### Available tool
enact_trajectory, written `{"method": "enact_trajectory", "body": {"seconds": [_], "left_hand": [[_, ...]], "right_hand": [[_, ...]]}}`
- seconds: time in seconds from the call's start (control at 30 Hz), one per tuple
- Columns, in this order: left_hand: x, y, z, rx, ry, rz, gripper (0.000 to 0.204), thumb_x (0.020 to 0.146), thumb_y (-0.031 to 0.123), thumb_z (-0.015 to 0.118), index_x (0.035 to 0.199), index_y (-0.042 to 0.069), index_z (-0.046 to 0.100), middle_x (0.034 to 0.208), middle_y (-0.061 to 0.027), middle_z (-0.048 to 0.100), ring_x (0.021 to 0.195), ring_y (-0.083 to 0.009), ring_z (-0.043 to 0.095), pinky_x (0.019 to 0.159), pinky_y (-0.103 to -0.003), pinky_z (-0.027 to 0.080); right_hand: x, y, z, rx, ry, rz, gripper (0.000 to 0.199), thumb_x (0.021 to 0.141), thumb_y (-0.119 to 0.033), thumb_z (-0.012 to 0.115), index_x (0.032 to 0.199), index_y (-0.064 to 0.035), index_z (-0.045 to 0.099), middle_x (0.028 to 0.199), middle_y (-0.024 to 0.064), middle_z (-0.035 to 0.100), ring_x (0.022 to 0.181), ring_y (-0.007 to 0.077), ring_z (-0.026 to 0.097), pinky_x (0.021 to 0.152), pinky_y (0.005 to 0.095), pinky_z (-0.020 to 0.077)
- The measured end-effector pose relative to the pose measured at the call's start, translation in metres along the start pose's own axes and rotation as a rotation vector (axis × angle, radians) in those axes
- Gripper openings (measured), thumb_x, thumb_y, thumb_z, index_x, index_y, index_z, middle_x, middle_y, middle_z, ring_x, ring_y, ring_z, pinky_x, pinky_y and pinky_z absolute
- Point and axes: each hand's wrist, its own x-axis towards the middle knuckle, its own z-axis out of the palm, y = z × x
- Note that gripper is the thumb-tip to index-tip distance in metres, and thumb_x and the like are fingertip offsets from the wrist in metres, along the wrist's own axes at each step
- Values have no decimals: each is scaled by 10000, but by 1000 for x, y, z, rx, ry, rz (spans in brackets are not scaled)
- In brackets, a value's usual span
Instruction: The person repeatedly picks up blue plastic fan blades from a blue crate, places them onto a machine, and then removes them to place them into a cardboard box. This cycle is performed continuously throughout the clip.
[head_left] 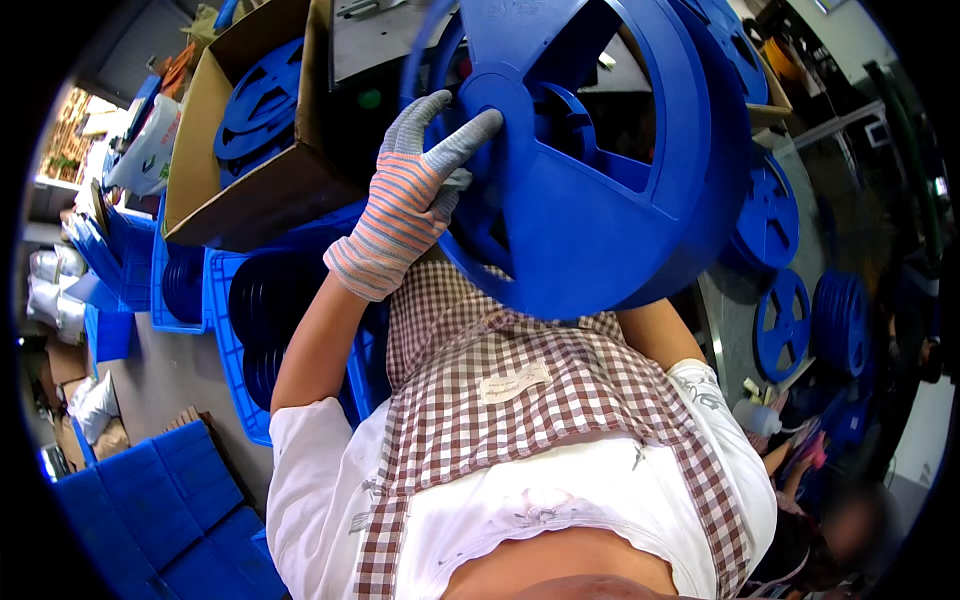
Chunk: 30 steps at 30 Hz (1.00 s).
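Observation:
A large blue plastic reel [585, 230] with wide cut-outs and a central hub is held up in front of my chest, tilted, partly beyond the upper edge. My left hand [415, 185], in a grey and orange striped knit glove, grips it at the hub. The index fingertip presses at the hub hole, and another finger points upward beside it. My right forearm [660, 330] goes behind the reel. The reel hides my right hand completely.
A cardboard box [245, 205] with blue reel parts stands at upper left, above blue crates [228, 350] of dark discs. On the right, a metal table [725, 310] bears blue reel discs [782, 325]. A person [850, 530] is at lower right. Blue folded bins [165, 510] lie lower left.

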Motion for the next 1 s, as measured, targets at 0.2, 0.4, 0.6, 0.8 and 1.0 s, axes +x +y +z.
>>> {"method": "enact_trajectory", "body": {"seconds": [0.2,0.4,0.6,0.8,1.0], "left_hand": [[-9,14,32,-896,71,-347,380,962,173,582,1327,104,504,1139,-72,588,991,-142,598,825,-260,530],[-44,-2,52,-1592,116,-567,510,970,264,550,1427,144,359,1297,-89,534,1146,-213,581,956,-350,531],[-62,-14,50,-1909,145,-510,509,984,240,521,1446,135,332,1348,-98,487,1179,-215,552,967,-354,520],[-80,-19,59,-1840,174,-563,524,986,256,516,1455,135,315,1360,-102,476,1201,-218,531,987,-363,500],[-104,-15,66,-1710,215,-641,540,988,272,511,1464,134,299,1372,-107,465,1224,-221,509,1006,-371,479]], "right_hand": [[-7,21,9,-194,-39,-23,739,862,-75,597,1494,-273,272,1087,106,521,888,221,611,829,356,541],[-5,26,35,-765,23,-367,853,809,110,550,1476,-366,316,1088,156,497,811,260,629,772,351,590],[-10,37,42,-413,-111,-307,329,949,-129,544,1269,-152,621,1222,182,494,1093,288,573,921,361,517],[-35,46,60,-412,-120,-210,792,800,-533,687,1368,-40,438,1429,239,341,1278,441,428,1043,493,411],[-51,50,53,-751,-209,-60,775,836,-592,605,1431,-137,408,1294,257,464,1189,402,516,959,481,478]]}}
